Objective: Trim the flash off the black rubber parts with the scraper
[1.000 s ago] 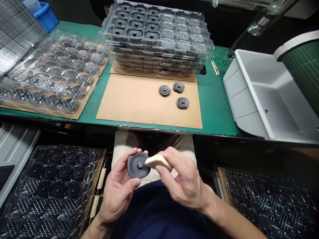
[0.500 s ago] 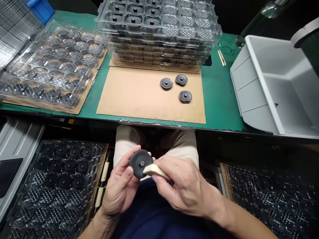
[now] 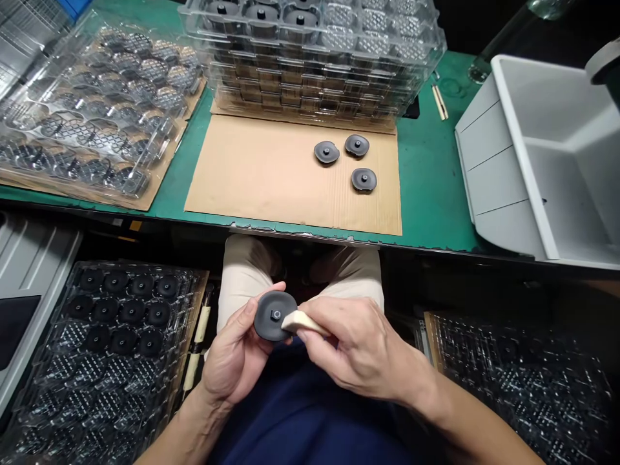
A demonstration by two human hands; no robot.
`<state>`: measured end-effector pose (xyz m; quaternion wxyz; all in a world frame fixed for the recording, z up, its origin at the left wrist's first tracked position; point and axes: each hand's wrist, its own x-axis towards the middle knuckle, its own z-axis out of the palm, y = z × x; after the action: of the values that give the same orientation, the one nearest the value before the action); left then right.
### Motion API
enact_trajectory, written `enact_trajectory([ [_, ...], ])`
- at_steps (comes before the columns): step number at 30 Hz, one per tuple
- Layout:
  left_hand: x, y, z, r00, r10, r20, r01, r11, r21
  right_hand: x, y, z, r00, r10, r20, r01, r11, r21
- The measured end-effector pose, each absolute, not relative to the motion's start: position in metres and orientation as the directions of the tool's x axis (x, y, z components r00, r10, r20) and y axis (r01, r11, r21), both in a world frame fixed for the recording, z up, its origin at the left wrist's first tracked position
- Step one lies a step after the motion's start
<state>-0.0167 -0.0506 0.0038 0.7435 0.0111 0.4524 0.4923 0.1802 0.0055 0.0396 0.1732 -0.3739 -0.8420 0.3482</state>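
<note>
Above my lap, my left hand (image 3: pixel 242 352) grips a round, dished black part (image 3: pixel 265 318) by its edge, with the small central post facing up. My right hand (image 3: pixel 356 342) pinches a pale, cream-coloured block-like tool (image 3: pixel 303 321); its blunt tip lies against the dish's right side, near the post. The tool's far end is hidden in my fingers. Three similar black parts, one of them the nearest dish (image 3: pixel 363 180), lie on a cardboard sheet (image 3: pixel 252 174) on the green table.
Stacked clear trays (image 3: pixel 310 71) stand at the back, and another clear tray (image 3: pixel 101 116) lies at the left. A grey bin (image 3: pixel 508 168) is on the right. Below the table are a tray of black parts (image 3: pixel 119 342) and another tray (image 3: pixel 523 381). Tweezers (image 3: pixel 440 102) lie near the bin.
The black part has turned slightly in my left hand, and my left thumb has shifted up along its edge. The tool has stayed against the dish. The whole view has tilted slightly downward.
</note>
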Motion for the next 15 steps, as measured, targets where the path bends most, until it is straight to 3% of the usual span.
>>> enact_trajectory([
  [4, -0.0188, -0.0510, 0.0023, 0.158, 0.743, -0.650, -0.707, 0.544, 0.451, 0.1790, 0.0048, 0.0423, -0.606, 0.793, 0.060, 0.587, 0.497, -0.640],
  [8, -0.0199, -0.0499, 0.0033, 0.098, 0.731, -0.676, -0.736, 0.510, 0.446, 0.1785, 0.0030, 0.0454, -0.657, 0.753, -0.033, 0.575, 0.473, -0.667],
  [12, -0.0205, -0.0499, 0.0027, 0.179, 0.747, -0.640, -0.713, 0.547, 0.439, 0.1774, 0.0030, 0.0435, -0.605, 0.795, 0.042, 0.622, 0.505, -0.599],
  [15, -0.0207, -0.0517, 0.0004, 0.173, 0.761, -0.625, -0.733, 0.524, 0.435, 0.1781, 0.0003, 0.0458, -0.610, 0.791, 0.036, 0.600, 0.492, -0.630],
])
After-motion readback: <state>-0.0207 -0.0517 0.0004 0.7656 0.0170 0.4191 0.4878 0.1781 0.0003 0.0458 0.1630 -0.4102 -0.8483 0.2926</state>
